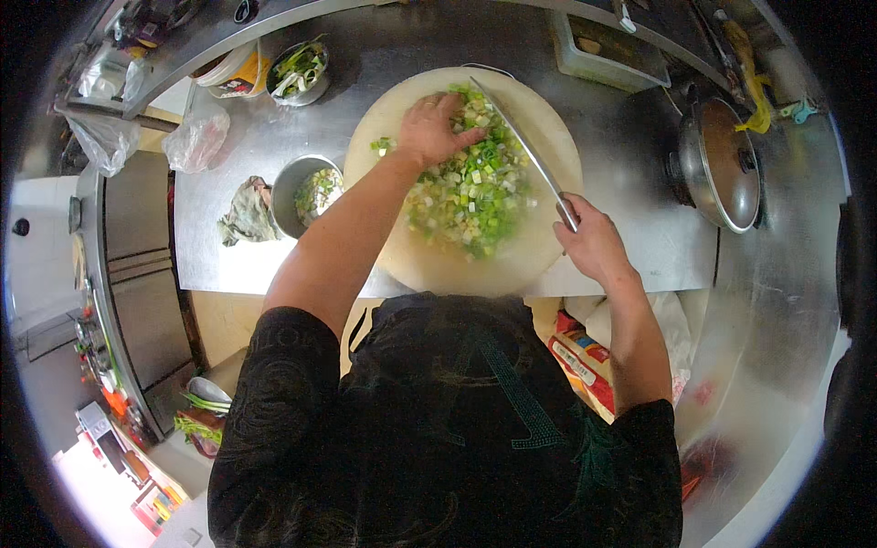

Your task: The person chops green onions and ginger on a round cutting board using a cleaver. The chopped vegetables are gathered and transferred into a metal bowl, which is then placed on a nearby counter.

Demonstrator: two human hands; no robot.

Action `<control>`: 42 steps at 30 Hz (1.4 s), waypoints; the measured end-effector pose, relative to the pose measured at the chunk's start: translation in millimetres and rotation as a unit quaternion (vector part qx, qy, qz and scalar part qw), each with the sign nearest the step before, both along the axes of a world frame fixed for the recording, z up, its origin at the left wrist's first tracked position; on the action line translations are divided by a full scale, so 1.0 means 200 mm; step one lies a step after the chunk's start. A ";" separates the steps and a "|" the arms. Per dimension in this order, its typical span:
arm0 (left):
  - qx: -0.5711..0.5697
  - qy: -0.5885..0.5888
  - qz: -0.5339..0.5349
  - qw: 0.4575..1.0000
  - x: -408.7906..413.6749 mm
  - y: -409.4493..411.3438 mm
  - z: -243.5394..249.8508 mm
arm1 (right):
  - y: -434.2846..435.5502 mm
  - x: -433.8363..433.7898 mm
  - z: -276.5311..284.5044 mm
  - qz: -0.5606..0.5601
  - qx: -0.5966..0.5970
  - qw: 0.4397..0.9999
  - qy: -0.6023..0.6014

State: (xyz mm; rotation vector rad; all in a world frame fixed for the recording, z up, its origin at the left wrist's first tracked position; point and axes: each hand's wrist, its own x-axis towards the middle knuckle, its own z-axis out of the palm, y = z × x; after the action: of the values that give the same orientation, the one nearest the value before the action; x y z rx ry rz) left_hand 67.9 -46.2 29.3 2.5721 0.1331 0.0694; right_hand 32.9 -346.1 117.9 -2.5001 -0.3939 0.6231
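Note:
A round pale chopping board (pixel 548 253) bears a broad pile of chopped green and white scallion pieces (pixel 479 185). My right hand (pixel 593 236) grips the handle of a large kitchen knife (pixel 524 140), whose blade slants up and left along the pile's right side. At the pile's upper left lies my left hand (pixel 435 130), palm down, thumb apart, touching the pieces. What is under its palm is hidden. A few loose pieces (pixel 382 145) rest left of that wrist. Beside the board stands a metal pot (pixel 284 195) with chopped pieces inside, partly hidden by my left forearm.
Left on the steel worktop (pixel 226 144) are a crumpled cloth (pixel 250 212), a clear plastic bag (pixel 197 140), a bowl of green trimmings (pixel 299 72) and a white-and-yellow tub (pixel 243 72). A lidded pan (pixel 723 164) stands right; a plastic container (pixel 610 58) sits behind.

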 end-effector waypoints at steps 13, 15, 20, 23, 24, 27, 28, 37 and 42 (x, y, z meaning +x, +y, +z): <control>-0.370 0.175 -0.001 0.912 -0.22 -0.08 0.25 | -0.10 -0.16 0.17 -0.062 0.162 0.966 0.191; -0.313 0.153 -0.056 0.936 -0.28 -0.08 0.26 | -0.16 -0.19 0.12 -0.057 0.163 0.977 0.129; -0.192 0.021 -0.015 0.981 -0.36 0.12 0.13 | -0.23 -0.28 0.12 -0.072 0.079 0.994 0.018; -0.019 -0.066 0.108 0.992 -0.44 0.24 -0.09 | -0.25 -0.33 0.07 -0.082 0.032 0.996 -0.004; 0.034 -0.100 0.145 0.984 -0.45 0.25 -0.17 | -0.24 -0.34 0.05 -0.085 0.006 0.996 -0.007; -0.031 -0.106 0.118 0.987 -0.46 0.06 -0.18 | -0.17 -0.41 -0.03 -0.092 -0.013 0.996 0.014; -0.083 -0.124 0.097 0.984 -0.46 -0.02 -0.19 | -0.12 -0.42 -0.03 -0.090 -0.002 0.995 0.031; -0.117 -0.132 -0.085 0.981 -0.20 0.09 0.04 | -0.19 -0.33 -0.02 -0.098 0.114 0.988 0.032; 0.027 -0.129 -0.035 0.991 0.27 0.27 -0.21 | -0.18 -0.12 -0.02 -0.123 0.070 0.990 0.000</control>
State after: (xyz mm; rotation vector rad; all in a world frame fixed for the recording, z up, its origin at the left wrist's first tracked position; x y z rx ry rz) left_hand 120.9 6.9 -11.9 2.5912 -0.0564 0.3812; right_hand 8.6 -381.3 114.8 -2.3662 -0.1216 0.4795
